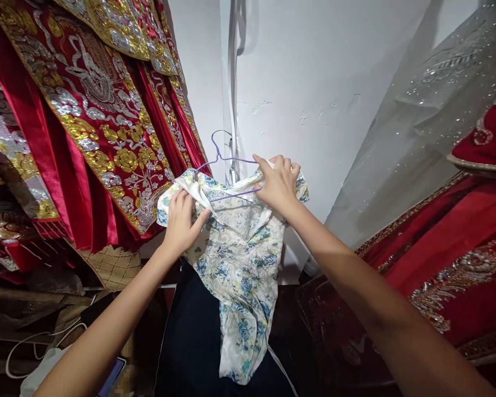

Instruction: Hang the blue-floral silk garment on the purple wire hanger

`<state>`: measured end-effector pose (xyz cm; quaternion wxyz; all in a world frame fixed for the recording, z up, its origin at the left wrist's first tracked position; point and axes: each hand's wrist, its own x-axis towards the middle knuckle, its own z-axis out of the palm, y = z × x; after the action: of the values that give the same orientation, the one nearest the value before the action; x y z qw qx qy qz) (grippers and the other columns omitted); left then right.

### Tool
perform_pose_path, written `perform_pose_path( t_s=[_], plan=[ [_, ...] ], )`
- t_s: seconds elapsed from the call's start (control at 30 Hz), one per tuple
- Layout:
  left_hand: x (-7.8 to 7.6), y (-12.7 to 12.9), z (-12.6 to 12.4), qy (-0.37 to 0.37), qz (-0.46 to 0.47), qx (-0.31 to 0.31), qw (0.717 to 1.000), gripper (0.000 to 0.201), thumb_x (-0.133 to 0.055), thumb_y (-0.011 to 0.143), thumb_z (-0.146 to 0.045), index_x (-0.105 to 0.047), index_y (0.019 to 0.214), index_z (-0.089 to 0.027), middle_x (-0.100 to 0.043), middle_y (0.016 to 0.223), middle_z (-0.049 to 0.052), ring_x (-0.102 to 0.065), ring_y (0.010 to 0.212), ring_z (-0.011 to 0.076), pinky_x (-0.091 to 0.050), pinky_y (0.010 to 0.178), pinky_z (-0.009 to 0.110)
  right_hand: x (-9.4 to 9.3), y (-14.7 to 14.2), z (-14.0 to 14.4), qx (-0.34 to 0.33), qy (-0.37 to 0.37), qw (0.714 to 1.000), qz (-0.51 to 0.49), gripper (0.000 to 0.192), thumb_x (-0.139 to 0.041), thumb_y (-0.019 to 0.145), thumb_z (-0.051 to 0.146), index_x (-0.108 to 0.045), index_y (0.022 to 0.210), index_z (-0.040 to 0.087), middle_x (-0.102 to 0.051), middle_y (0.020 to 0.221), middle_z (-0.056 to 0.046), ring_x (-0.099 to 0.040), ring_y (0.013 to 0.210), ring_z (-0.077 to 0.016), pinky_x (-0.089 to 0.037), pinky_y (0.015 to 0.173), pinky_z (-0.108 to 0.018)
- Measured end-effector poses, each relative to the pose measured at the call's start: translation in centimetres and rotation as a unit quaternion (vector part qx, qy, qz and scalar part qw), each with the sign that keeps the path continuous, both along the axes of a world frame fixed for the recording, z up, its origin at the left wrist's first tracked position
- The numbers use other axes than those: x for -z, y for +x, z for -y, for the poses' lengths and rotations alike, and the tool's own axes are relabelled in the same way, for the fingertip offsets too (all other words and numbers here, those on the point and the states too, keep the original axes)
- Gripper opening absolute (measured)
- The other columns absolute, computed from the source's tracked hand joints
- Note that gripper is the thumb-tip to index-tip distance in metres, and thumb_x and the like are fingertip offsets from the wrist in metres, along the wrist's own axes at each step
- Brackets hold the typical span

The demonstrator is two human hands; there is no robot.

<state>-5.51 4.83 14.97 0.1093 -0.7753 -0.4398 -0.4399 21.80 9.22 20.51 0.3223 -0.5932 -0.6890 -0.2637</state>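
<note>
A short-sleeved floral top (240, 281), white with blue, green and yellow print, hangs in front of me with its neck opening spread. Inside its shoulders sits a thin purple wire hanger (233, 195), whose hook points up. My left hand (183, 223) is closed on the white edge of the opening near the left shoulder, thumb toward the middle. At the right shoulder, my right hand (279, 184) grips the fabric together with the hanger's right end. Its fingers lie over the cloth, and the fingertips are partly hidden.
Red costumes with gold and silver embroidery (124, 149) hang at left. On the right are a sheer sparkly white cloth (430, 105) and another red garment (467, 220). A pale wall (297, 71) stands behind. White cables (20, 353) and a phone-like device (113, 375) lie lower left.
</note>
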Motion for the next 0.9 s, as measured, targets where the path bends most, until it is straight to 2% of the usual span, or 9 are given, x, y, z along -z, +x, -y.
perform_pose_path(
  t_s=[0.1,0.27,0.37,0.47,0.53,0.6,0.7,0.8,0.9],
  plan=[
    [-0.7,1.4,-1.2,-0.006,0.044,0.005,0.999,0.041,-0.048,0.100,-0.049,-0.051,0.130,-0.022,-0.055,0.137,0.016,-0.044,0.136,0.0331,-0.033,0.117,0.054,0.0,-0.1,-0.4,0.003,0.000,1.000,-0.001,0.069,-0.061,0.082,0.027,-0.047,0.149,0.021,-0.047,0.125,-0.019,-0.041,0.113,-0.0374,-0.024,0.095,-0.051],
    [-2.8,3.3,-3.3,0.009,0.094,0.011,0.995,0.034,-0.055,0.096,-0.042,-0.055,0.123,-0.022,-0.056,0.138,0.013,-0.044,0.137,0.0317,-0.032,0.117,0.052,-0.6,-0.1,-1.0,0.013,0.003,1.000,-0.010,0.067,-0.060,0.082,0.027,-0.047,0.148,0.019,-0.045,0.128,-0.020,-0.040,0.115,-0.0378,-0.025,0.096,-0.051],
    [-4.1,3.6,-3.4,0.024,0.116,0.016,0.993,0.019,-0.049,0.097,-0.031,-0.062,0.106,-0.021,-0.060,0.131,0.011,-0.048,0.131,0.0303,-0.034,0.115,0.050,-0.9,0.5,-0.7,0.012,0.022,0.999,-0.034,0.067,-0.061,0.081,0.027,-0.048,0.147,0.020,-0.046,0.126,-0.019,-0.041,0.116,-0.0381,-0.027,0.097,-0.052],
    [-4.4,3.9,-2.2,0.004,0.123,0.042,0.991,0.020,-0.046,0.097,-0.028,-0.061,0.087,-0.020,-0.064,0.111,0.009,-0.055,0.112,0.0281,-0.042,0.102,0.045,0.4,1.6,0.7,-0.002,0.026,0.998,-0.059,0.070,-0.064,0.078,0.027,-0.048,0.146,0.020,-0.047,0.124,-0.019,-0.043,0.117,-0.0403,-0.029,0.098,-0.056],
    [-3.6,4.3,-1.1,-0.027,0.131,0.076,0.988,0.025,-0.049,0.097,-0.032,-0.054,0.076,-0.020,-0.061,0.093,0.008,-0.056,0.094,0.0248,-0.045,0.089,0.039,2.0,2.3,1.7,-0.027,0.021,0.997,-0.072,0.076,-0.064,0.075,0.023,-0.044,0.148,0.019,-0.048,0.126,-0.019,-0.043,0.120,-0.0410,-0.032,0.100,-0.058],
    [-2.1,4.8,-0.4,-0.072,0.168,0.124,0.975,0.029,-0.052,0.097,-0.038,-0.051,0.073,-0.020,-0.054,0.081,0.005,-0.052,0.081,0.0211,-0.043,0.079,0.033,3.8,3.1,2.3,-0.070,0.027,0.993,-0.094,0.083,-0.061,0.073,0.019,-0.037,0.153,0.020,-0.045,0.133,-0.019,-0.042,0.127,-0.0396,-0.035,0.103,-0.057],
    [0.7,5.4,-0.5,-0.146,0.282,0.194,0.928,0.028,-0.054,0.096,-0.043,-0.056,0.080,-0.020,-0.050,0.076,0.002,-0.048,0.073,0.0177,-0.039,0.071,0.029,6.4,4.3,1.7,-0.146,0.062,0.975,-0.156,0.087,-0.058,0.073,0.017,-0.030,0.155,0.023,-0.038,0.145,-0.017,-0.039,0.137,-0.0342,-0.040,0.108,-0.053],
    [3.0,5.1,-1.6,-0.206,0.376,0.221,0.876,0.027,-0.056,0.093,-0.043,-0.056,0.079,-0.020,-0.048,0.073,0.000,-0.045,0.069,0.0155,-0.038,0.068,0.026,8.2,5.4,-0.2,-0.189,0.095,0.933,-0.291,0.075,-0.058,0.078,0.024,-0.032,0.149,0.024,-0.038,0.146,-0.016,-0.048,0.132,-0.0287,-0.048,0.104,-0.048],
    [4.2,4.3,-2.6,-0.241,0.427,0.208,0.846,0.025,-0.056,0.091,-0.042,-0.054,0.078,-0.020,-0.049,0.072,-0.001,-0.046,0.067,0.0147,-0.039,0.067,0.026,9.0,5.6,-2.5,-0.171,0.065,0.879,-0.440,0.059,-0.060,0.084,0.041,-0.043,0.137,0.021,-0.050,0.134,-0.016,-0.061,0.108,-0.0242,-0.056,0.086,-0.041]
  ],
)
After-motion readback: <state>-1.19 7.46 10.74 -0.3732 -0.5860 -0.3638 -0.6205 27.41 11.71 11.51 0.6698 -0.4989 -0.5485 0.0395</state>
